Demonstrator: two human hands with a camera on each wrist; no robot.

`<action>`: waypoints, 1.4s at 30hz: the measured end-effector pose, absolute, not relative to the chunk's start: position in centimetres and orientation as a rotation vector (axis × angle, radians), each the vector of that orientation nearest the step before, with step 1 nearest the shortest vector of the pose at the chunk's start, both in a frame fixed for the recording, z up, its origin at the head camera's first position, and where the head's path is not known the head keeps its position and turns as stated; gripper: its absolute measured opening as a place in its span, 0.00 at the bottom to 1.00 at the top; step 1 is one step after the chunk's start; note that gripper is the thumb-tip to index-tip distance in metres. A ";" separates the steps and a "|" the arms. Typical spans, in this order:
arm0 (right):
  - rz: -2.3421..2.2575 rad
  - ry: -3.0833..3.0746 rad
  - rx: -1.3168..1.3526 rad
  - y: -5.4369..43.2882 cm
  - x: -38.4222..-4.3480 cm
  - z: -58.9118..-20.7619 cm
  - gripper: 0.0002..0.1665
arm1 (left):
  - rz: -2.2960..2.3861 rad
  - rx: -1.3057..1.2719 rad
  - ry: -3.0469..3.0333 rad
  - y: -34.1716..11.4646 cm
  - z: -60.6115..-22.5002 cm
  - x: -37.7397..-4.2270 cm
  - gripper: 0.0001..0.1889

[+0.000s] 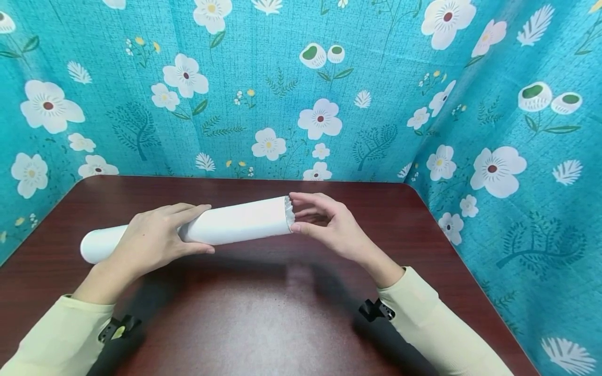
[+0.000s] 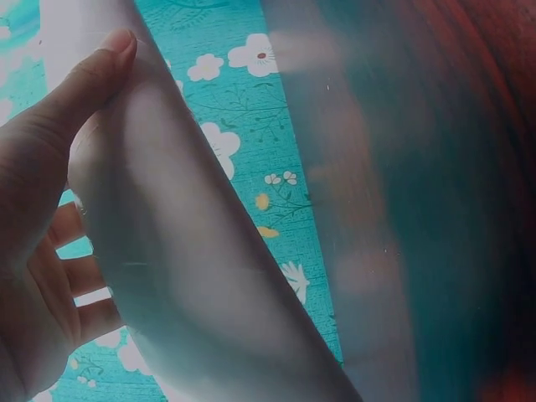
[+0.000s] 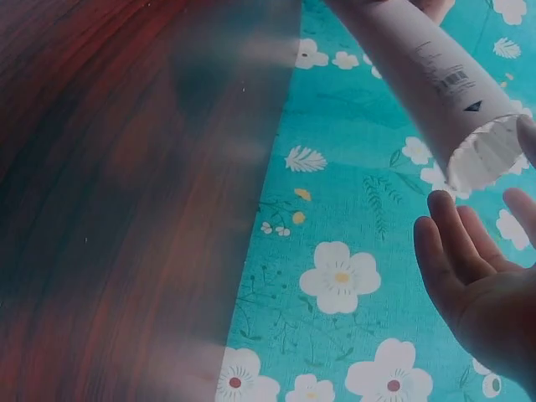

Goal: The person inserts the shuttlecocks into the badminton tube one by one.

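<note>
My left hand (image 1: 157, 237) grips a long white tube (image 1: 244, 222) around its middle and holds it over the table, its right end tilted up. The left wrist view shows the thumb along one side of the tube (image 2: 193, 243) and the fingers curled beneath. A frilled, ribbed white edge (image 1: 289, 214), like feather tips, shows at the right end. Printed text and a barcode (image 3: 452, 79) mark the side in the right wrist view. My right hand (image 1: 338, 227) is at this end, thumb and fingers spread apart, fingertips right at the rim.
A dark red-brown wooden table (image 1: 244, 318) lies below, reflecting light. Behind it and on the right hangs a turquoise floral curtain (image 1: 282, 78). Black wrist straps (image 1: 376, 310) sit over the pale yellow sleeves (image 1: 437, 324).
</note>
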State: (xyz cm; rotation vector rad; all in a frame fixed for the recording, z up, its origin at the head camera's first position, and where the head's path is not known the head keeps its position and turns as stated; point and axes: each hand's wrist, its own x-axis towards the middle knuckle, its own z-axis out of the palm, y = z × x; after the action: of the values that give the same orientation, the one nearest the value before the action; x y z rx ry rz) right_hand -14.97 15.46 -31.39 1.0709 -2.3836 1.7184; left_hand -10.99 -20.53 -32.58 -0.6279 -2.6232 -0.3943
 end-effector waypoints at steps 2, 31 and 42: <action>1.720 -2.396 1.021 15.9 -14.9 -31.3 0.35 | -0.392 -0.602 -2.632 -20.5 -32.4 -11.0 0.46; 1.645 -2.554 0.797 20.0 -15.5 -32.2 0.30 | -2.052 -0.143 -3.124 -20.8 -30.1 -17.2 0.41; 1.602 -2.590 0.740 21.0 -16.5 -33.6 0.30 | -2.297 0.118 -2.951 -20.2 -34.5 -18.1 0.47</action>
State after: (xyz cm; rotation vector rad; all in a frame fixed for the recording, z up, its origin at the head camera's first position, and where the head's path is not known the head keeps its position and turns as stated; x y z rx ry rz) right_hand -16.55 21.04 -33.58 0.7401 -2.5901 1.6022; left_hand -18.07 -20.21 -34.55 0.1178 -2.9515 -2.2967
